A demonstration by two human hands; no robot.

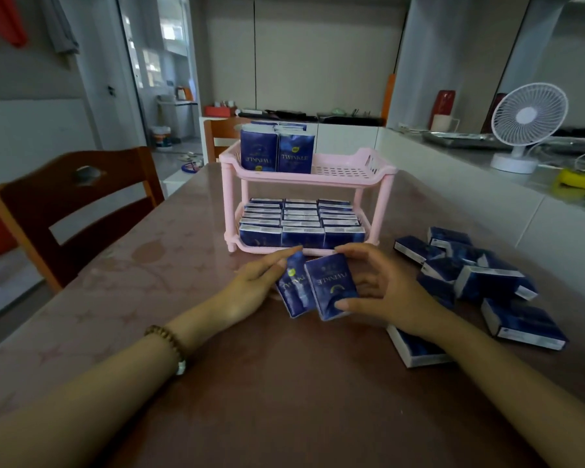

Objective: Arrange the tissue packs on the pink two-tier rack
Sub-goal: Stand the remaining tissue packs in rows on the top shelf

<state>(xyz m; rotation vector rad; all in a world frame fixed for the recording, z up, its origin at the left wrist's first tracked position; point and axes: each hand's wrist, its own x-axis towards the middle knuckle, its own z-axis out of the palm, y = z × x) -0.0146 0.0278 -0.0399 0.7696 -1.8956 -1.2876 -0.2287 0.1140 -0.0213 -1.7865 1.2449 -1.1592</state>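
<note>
The pink two-tier rack point(352, 172) stands on the table ahead of me. Its lower tier is packed with several dark blue tissue packs point(301, 224) in rows. Several packs stand upright point(276, 152) at the left of the upper tier; the right part of that tier is bare. Just in front of the rack, my left hand point(250, 285) holds one blue pack point(293, 288) and my right hand point(382, 292) holds another point(331, 285), the two packs side by side and tilted. A loose heap of packs point(480, 275) lies on the table to my right.
A brown wooden chair point(71, 211) stands at the table's left edge, another behind the rack. A white counter on the right carries a white fan point(524, 126) and a yellow object point(574, 182). One pack point(416, 349) lies under my right forearm.
</note>
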